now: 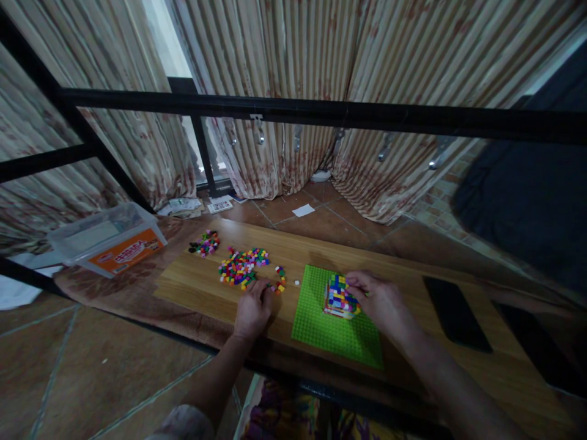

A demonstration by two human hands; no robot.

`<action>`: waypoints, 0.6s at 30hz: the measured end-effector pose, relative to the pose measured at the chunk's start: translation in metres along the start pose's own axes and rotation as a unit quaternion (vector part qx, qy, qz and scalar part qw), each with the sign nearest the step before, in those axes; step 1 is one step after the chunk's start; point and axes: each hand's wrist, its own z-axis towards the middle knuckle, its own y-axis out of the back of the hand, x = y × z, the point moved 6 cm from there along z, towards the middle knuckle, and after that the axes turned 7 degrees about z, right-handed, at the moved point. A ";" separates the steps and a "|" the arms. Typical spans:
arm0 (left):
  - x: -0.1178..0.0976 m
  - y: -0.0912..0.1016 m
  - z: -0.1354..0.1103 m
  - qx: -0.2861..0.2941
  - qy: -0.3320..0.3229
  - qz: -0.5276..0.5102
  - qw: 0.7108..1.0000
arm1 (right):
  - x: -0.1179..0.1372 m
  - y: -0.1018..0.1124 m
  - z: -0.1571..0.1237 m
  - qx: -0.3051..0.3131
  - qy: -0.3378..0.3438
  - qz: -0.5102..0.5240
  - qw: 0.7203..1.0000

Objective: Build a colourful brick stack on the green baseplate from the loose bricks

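A small building of colourful toy bricks [338,296] stands on a green studded baseplate [316,324]. At its upper right corner, my right hand [383,300] has its thumb and finger closed on the bricks. Whether a separate brick is between those fingertips is too small to tell. My left hand [254,310] rests at the near edge of a spread of loose toy bricks [241,264], fingers bent together and pointing down. What they hold, if anything, is hidden. A short curve of bricks [279,278] lies just right of that hand, and one white brick [296,282] sits beside the baseplate.
A smaller brick pile [208,242] lies at the wooden board's [192,281] far left. Beyond it stands a clear plastic box [110,238] with an orange label. Two dark flat slabs [456,313] lie on the right. A black metal rail [302,110] crosses in front of striped curtains.
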 end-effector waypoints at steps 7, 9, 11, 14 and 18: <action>-0.001 0.001 0.000 -0.001 0.009 -0.008 1.000 | -0.021 0.018 -0.015 -0.093 -0.077 0.037 0.992; -0.001 0.001 0.000 0.000 0.010 -0.011 1.000 | -0.028 0.016 -0.017 -0.123 -0.104 0.059 0.985; -0.001 0.001 0.000 0.001 0.011 -0.014 1.000 | -0.033 0.007 -0.018 -0.132 -0.133 0.108 0.976; -0.001 0.001 0.000 -0.001 0.011 -0.016 1.000 | -0.038 -0.009 -0.019 -0.137 -0.182 0.176 0.958; -0.002 0.002 0.000 -0.008 0.012 -0.021 1.000 | -0.040 -0.026 -0.022 -0.124 -0.226 0.232 0.938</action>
